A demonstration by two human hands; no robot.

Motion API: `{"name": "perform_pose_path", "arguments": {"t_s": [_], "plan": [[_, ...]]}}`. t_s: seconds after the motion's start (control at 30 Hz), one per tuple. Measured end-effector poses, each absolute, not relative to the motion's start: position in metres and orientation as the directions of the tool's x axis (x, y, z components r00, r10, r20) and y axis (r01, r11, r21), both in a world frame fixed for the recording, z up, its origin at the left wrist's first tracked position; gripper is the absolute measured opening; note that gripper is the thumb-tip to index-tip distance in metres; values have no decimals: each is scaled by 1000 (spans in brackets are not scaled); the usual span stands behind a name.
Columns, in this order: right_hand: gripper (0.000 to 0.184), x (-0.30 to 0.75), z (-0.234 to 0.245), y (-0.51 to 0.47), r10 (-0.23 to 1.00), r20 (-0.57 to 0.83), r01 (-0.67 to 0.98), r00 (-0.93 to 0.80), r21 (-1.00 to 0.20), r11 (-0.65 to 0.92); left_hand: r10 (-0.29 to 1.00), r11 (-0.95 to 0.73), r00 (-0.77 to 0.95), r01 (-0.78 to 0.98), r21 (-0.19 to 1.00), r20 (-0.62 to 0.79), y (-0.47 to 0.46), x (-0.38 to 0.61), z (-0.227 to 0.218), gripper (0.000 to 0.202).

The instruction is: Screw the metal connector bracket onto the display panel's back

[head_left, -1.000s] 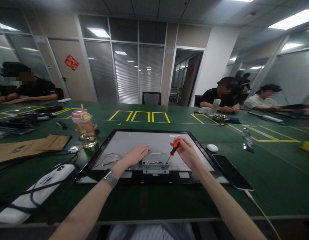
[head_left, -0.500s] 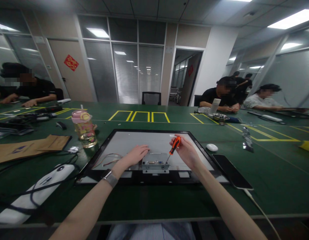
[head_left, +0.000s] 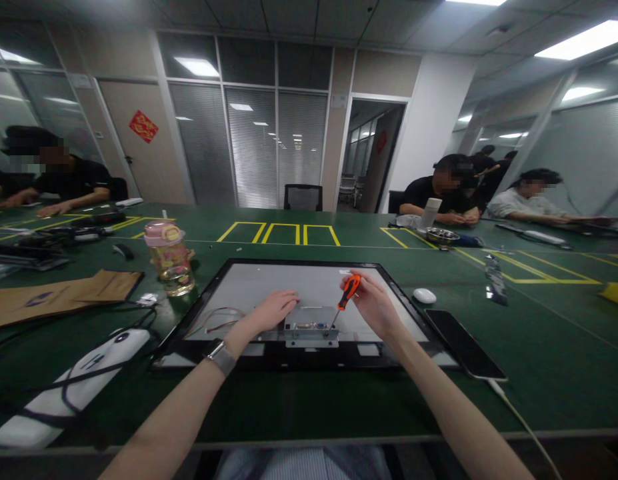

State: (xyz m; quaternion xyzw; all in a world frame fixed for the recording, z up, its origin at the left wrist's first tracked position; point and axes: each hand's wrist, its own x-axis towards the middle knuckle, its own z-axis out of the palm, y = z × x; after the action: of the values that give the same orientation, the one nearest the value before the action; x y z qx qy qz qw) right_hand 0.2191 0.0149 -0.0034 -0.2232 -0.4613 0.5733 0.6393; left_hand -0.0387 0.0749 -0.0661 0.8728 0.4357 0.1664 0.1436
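A flat display panel (head_left: 309,283) with a black frame lies on the green table before me. Near its front edge a metal bracket (head_left: 311,337) carries a row of connector ports. My right hand (head_left: 376,300) grips an orange and black screwdriver (head_left: 349,292), tilted, its thin shaft reaching down to the right end of the port row. Whether the tip touches a screw is too small to tell. My left hand (head_left: 273,312) lies with fingers stretched out over the panel, at the bracket's left side. Thin wires (head_left: 221,321) run on the panel left of that hand.
Left of the panel stand a pink-lidded bottle (head_left: 169,260), a brown paper bag (head_left: 63,297) and a white power strip (head_left: 73,387) with black cables. On the right lie a white mouse-like object (head_left: 424,295) and a cabled phone (head_left: 466,343). Other people sit across the table.
The screwdriver's tip has shifted slightly left along the port row, and its handle leans a little more. My left hand stays where it was.
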Motion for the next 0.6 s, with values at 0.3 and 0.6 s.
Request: {"name": "perform_pose_path", "arguments": {"t_s": [0.3,0.6], "plan": [[17,221,-7,17,936,344,-497,-68,-826,267,806,-582,567,708,401,168,74,-39,-65,42],[21,219,-4,12,929,357,-486,-96,-831,269,803,-587,571,711,388,169,74,-39,-64,41]]}}
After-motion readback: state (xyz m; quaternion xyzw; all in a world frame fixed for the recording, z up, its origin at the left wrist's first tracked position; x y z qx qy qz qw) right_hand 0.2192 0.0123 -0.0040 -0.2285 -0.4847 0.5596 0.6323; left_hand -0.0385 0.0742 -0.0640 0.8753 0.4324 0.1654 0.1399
